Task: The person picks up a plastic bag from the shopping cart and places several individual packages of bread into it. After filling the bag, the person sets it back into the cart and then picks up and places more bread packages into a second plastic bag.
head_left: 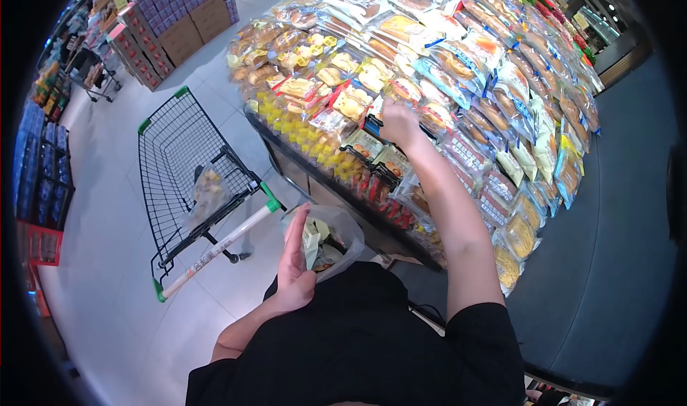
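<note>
My left hand is at my waist, its fingers straight and pressed together, with the rim of a clear plastic bag between thumb and fingers. Packaged items show inside the bag. At the end of my outstretched arm, my right hand is over the bread display, fingers curled down beside a black wire holder. Its fingertips are partly hidden, and what they hold cannot be made out. Bear-shaped packaged breads lie just left of that hand, and long wrapped rolls are to its right.
A wire shopping cart with green corners and a bag of goods stands at the left. Behind it are stacked cartons and another cart. The display's dark edge runs close in front of me. Shelves line the far left.
</note>
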Available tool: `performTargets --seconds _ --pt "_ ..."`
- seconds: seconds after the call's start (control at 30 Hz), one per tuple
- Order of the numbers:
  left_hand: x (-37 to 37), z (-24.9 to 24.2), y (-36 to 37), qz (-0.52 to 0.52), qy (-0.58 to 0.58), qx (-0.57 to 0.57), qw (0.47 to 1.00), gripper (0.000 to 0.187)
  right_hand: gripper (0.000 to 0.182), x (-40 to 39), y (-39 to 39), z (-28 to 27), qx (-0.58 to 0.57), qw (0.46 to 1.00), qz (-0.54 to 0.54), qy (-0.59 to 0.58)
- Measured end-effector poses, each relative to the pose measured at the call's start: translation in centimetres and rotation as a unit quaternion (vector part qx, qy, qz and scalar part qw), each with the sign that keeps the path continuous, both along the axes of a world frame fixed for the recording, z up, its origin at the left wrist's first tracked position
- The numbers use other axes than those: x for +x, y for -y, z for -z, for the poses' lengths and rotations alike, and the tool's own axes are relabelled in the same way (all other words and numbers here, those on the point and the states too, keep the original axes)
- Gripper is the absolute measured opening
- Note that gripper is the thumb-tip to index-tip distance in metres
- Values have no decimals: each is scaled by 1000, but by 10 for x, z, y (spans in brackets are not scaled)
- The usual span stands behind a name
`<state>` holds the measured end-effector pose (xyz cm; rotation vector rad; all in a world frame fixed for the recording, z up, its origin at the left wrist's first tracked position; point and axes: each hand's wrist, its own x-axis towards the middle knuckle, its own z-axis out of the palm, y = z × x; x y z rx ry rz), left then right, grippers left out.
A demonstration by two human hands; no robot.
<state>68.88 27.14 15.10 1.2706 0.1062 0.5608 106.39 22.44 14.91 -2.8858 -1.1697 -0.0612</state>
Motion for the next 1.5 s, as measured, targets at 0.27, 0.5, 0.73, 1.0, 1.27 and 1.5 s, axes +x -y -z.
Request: performTargets --seconds 0.27,0.5,0.73,1.0,1.27,1.5 --pt "-1 -2 0 -11 -14 12 1000 108 49 -22 7 -50 120 993 20 2" --pt "3 3 -1 -11 -20 19 1000 107 50 -142 64 -71 297 693 -254 -606" --pt "6 -8 -3 -6 -57 -48 997 105 49 -194 70 17 345 530 -166 -757" --pt "10 -1 1 28 -18 34 999 107 44 -230 62 53 360 799 -114 -468" --pt "7 2 2 36 0 -14 999 106 25 -240 46 26 215 937 -110 -252" --pt "1 4 -6 -4 19 -24 1000 107 21 -232 52 12 47 981 -105 -158"
